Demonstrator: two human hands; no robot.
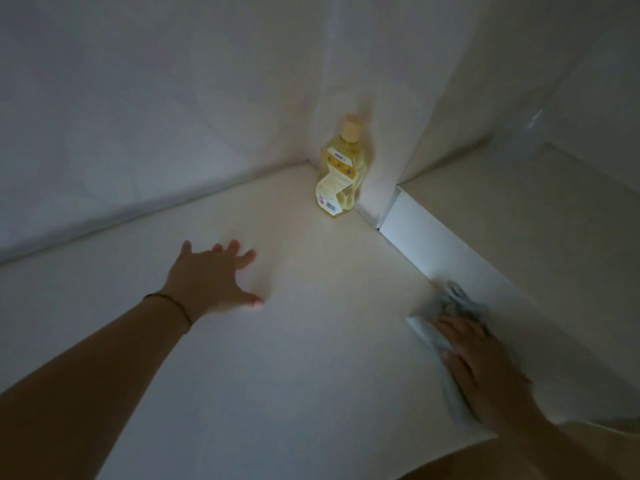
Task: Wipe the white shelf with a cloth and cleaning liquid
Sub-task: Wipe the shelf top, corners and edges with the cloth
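Observation:
The white shelf point(311, 341) fills the lower view in dim light. A yellow bottle of cleaning liquid point(341, 171) with a pale cap stands upright in the back corner of the shelf. My left hand point(211, 275) reaches out over the shelf with fingers spread, well short of the bottle and holding nothing. My right hand point(481, 365) lies flat on a grey-white cloth point(450, 306) at the shelf's right edge, pressing it against the surface. Part of the cloth is hidden under that hand.
White walls point(138, 116) close the shelf at the back and left. A white upright panel point(433, 237) runs along the right side, with a second, higher shelf surface point(536, 220) beyond it.

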